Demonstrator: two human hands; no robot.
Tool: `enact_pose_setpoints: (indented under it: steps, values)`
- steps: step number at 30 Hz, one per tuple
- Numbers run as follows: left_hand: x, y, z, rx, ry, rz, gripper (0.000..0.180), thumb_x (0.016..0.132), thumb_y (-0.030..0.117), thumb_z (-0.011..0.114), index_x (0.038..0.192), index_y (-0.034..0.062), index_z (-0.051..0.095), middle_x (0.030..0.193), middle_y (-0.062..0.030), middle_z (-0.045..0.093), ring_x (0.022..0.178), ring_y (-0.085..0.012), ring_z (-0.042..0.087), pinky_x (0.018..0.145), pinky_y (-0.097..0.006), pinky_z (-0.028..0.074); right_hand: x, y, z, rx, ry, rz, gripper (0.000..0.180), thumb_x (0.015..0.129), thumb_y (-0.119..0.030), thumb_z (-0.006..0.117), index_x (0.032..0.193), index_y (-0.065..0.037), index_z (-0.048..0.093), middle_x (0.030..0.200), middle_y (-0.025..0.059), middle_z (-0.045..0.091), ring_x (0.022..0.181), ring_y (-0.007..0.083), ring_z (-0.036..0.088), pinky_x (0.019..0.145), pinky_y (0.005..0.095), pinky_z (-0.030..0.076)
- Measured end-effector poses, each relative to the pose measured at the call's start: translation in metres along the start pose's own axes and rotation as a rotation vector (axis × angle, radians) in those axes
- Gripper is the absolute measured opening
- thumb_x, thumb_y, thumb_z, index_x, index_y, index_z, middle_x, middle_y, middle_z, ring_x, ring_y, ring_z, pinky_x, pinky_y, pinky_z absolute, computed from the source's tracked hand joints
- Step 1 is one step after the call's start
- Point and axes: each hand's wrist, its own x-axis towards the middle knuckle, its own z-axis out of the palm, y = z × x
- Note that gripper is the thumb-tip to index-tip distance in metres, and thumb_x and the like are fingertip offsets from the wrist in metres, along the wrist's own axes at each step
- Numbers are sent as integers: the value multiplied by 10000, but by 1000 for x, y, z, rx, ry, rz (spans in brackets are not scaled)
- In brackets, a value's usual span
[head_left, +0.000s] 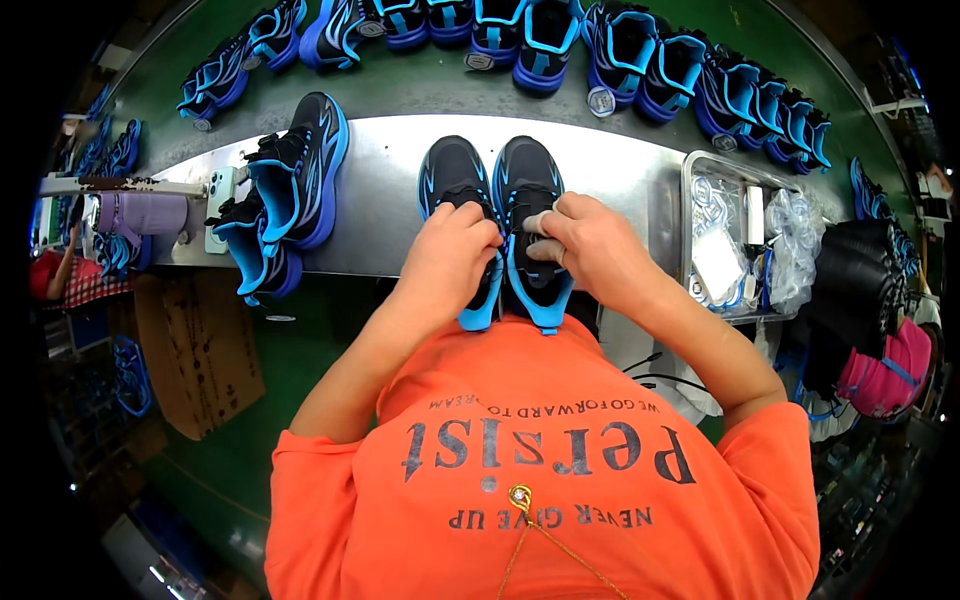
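A pair of black sneakers with blue trim lies side by side at the bench's near edge, toes pointing away: a left shoe and a right shoe. My left hand is closed over the left shoe's lacing, fingertips bent toward the gap between the shoes; what they pinch is hidden. Pale finger covers show on my right hand, which pinches at the right shoe's dark laces. The blue-lined heel openings face me, near my orange shirt.
Two similar sneakers and a pale green phone lie left on the metal bench. A clear tray with small parts and plastic bags stands right. Sneakers line the green surface beyond. Someone in red is far left.
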Motion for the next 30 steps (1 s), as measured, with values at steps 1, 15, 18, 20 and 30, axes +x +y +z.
enact_pose_setpoints:
  steps: [1, 15, 18, 20, 30]
  values:
    - [0, 2, 4, 36, 49, 8, 188, 790, 35, 699, 975, 51, 666, 926, -100, 588, 906, -331, 565, 809, -387, 470, -1, -1, 2, -75, 20, 13, 291, 816, -196, 730, 1082, -81, 706, 913, 139, 575, 846, 337, 602, 719, 433, 499]
    - [-8, -10, -3, -299, 39, -105, 210, 817, 3, 684, 1024, 32, 689, 949, -67, 626, 694, -157, 564, 644, -265, 471, 15, -1, -7, -214, -87, 12, 251, 807, -282, 722, 920, -61, 684, 840, 113, 628, 740, 347, 649, 634, 432, 503]
    - [-4, 0, -4, -354, 119, -200, 214, 814, 8, 688, 1026, 33, 689, 934, -66, 612, 682, -157, 548, 644, -263, 470, 17, 13, -11, -64, -3, -31, 237, 801, -283, 722, 850, -62, 650, 835, 124, 628, 774, 359, 641, 657, 453, 498]
    - [-2, 3, -5, -391, 199, -251, 212, 813, 10, 690, 1023, 33, 689, 923, -66, 605, 673, -158, 540, 644, -264, 470, 19, 19, -18, 47, -50, -62, 243, 798, -293, 722, 836, -67, 643, 834, 130, 627, 780, 365, 638, 662, 461, 496]
    - [-7, -10, -4, -346, -3, -192, 328, 823, 47, 705, 1147, 57, 658, 935, -84, 633, 697, -201, 582, 656, -307, 479, 16, 11, -12, 12, -153, -33, 272, 807, -323, 726, 965, -102, 704, 838, 119, 620, 815, 342, 639, 685, 444, 499]
